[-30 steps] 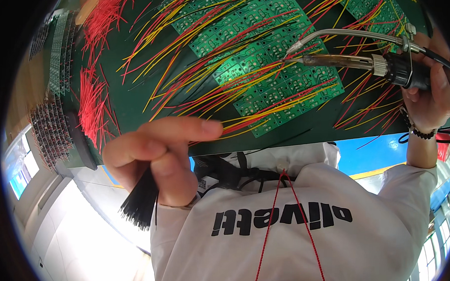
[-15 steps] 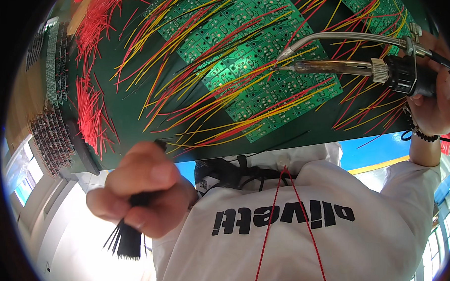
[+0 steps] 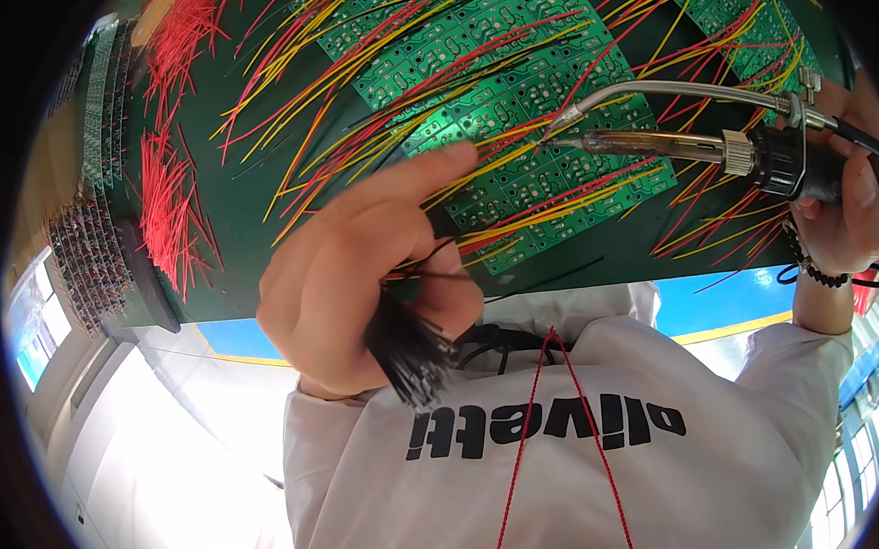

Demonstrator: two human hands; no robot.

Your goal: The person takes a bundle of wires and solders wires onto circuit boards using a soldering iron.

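My left hand is closed around a bundle of black wires, whose cut ends fan out below the fist. Its index finger stretches over the near left part of a green circuit board panel. In my right hand is a soldering iron with a curved metal solder feed tube clamped to it. Iron tip and tube end meet just above the panel, right of the left fingertip; whether the tip touches a pad I cannot tell. Red, yellow and black wires slant across the panel.
Piles of loose red wires lie along the left of the dark green work mat. Stacked boards with parts stand at the far left. Another green panel with wires lies at the upper right. A black cable trails from the iron.
My left hand has moved up and right, from beside the mat's near edge to over the panel, still holding the black wires. The iron has barely shifted.
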